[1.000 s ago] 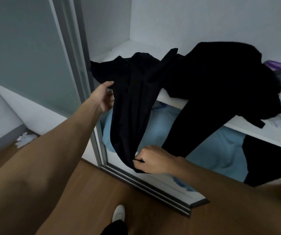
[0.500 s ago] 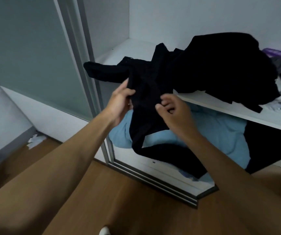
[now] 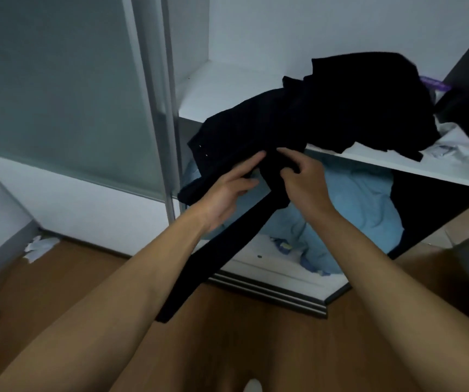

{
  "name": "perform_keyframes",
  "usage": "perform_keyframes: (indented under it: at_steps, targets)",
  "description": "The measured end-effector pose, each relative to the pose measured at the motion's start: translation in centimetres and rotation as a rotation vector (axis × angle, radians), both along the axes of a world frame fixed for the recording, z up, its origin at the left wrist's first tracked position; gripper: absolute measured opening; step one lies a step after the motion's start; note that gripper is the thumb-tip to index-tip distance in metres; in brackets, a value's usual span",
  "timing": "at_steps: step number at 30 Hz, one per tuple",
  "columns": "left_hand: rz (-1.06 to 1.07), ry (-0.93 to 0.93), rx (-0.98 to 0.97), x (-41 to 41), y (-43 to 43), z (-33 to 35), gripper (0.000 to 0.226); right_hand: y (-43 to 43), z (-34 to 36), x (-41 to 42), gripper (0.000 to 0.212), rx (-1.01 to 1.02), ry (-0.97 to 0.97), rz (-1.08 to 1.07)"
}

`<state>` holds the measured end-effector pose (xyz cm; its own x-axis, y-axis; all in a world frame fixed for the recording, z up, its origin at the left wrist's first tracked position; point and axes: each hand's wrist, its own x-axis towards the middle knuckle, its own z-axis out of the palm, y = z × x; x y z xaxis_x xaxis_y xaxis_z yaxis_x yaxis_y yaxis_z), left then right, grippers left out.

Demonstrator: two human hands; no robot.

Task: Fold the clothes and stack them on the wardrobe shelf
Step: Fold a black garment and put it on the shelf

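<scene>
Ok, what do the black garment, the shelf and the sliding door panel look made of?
The black garment: soft matte fabric, it drapes and hangs limp; fibre unclear.
The shelf: smooth white board, probably laminate, with a flat square edge.
The sliding door panel: frosted glass or plastic, hazy grey-green and translucent-looking.

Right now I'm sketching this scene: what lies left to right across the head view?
Crumpled white paper scrap, grey metal door frame, left hand, right hand, rumpled white cloth; the black garment overlaps both hands, so omitted.
</scene>
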<state>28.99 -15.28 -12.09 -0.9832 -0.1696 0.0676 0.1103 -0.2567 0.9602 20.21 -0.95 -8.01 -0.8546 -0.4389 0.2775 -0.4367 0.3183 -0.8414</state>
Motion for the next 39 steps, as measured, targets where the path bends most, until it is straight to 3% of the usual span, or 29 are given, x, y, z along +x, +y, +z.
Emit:
perform_keyframes:
  at_steps: [3, 7, 12, 14, 15, 18, 19, 21, 23, 25, 29, 31, 34, 36, 39]
  targets:
    - [0.036, -0.098, 0.197, 4.3, -2.6, -3.5, 0.052, -0.9, -0.2, 3.2, 0.049, -0.112, -0.116, -0.048]
    - [0.11, -0.302, 0.699, 8.1, -5.4, -8.6, 0.046, -1.1, -0.7, 7.9, 0.056, -0.228, -0.315, 0.041]
    - [0.014, -0.448, 1.126, 11.1, -5.0, -12.6, 0.092, 0.8, -1.3, 11.7, 0.053, -0.223, -0.496, 0.074]
    - [0.085, -0.578, 1.067, 12.3, -4.7, -13.3, 0.096, 2.3, -1.5, 12.6, 0.054, -0.17, -0.486, 0.106]
    - [0.14, -0.679, 0.971, 12.7, -4.4, -13.3, 0.088, 3.1, -1.6, 13.0, 0.056, -0.136, -0.482, 0.147]
    - [0.258, -0.922, 0.554, 12.8, -3.4, -12.8, 0.03, 5.3, -2.2, 14.2, 0.058, -0.008, -0.506, 0.305]
    - [0.272, -0.958, 0.375, 12.5, -3.5, -12.3, 0.02, 5.9, -2.7, 14.6, 0.056, 0.05, -0.509, 0.346]
    - [0.26, -0.992, 0.147, 12.3, -3.9, -11.3, 0.023, 7.1, -4.7, 15.6, 0.055, 0.175, -0.533, 0.412]
    - [0.222, -0.976, 0.096, 12.8, -4.3, -9.2, 0.034, 7.9, -7.8, 16.7, 0.063, 0.301, -0.59, 0.493]
    - [0.195, -0.885, 0.077, 13.2, -4.8, -7.5, 0.032, 8.2, -11.3, 17.6, 0.069, 0.452, -0.635, 0.535]
    - [0.218, -0.766, 0.048, 14.1, -4.4, -5.1, 0.021, 8.2, -16.6, 18.1, 0.058, 0.734, -0.571, 0.672]
    - [0.19, -0.699, 0.059, 14.5, -4.2, -3.9, 0.028, 7.8, -16.7, 17.1, 0.048, 0.701, -0.527, 0.653]
    - [0.048, -0.573, 0.086, 14.8, -3.9, -1.3, 0.042, 6.3, -14.6, 14.0, 0.033, 0.403, -0.333, 0.271]
    - [-0.022, -0.504, 0.092, 14.7, -3.7, 0.6, 0.045, 5.2, -12.4, 11.9, 0.04, 0.241, -0.155, 0.043]
    - [-0.07, -0.45, 0.088, 14.1, -3.6, 2.7, 0.033, 3.6, -10.0, 10.2, 0.067, 0.086, -0.141, 0.059]
